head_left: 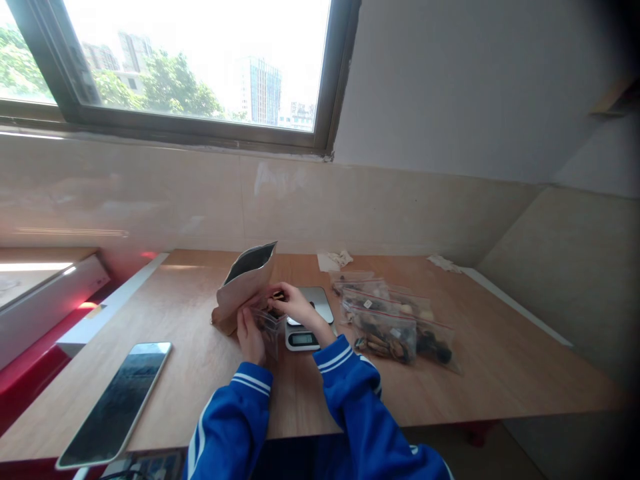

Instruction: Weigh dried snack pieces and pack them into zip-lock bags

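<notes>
Head view: both hands, left point(249, 335) and right point(294, 305), hold a clear bag point(269, 328) beside the scale point(309, 319).

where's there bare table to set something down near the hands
Free: the wood between the phone and the paper pouch, and the broad right end of the table past the zip bags. Crowded: the middle, where both hands, left and right, work a small clear bag beside the scale.

Bare table point(200, 313) left; filled bags point(395, 320) crowd right.
</notes>
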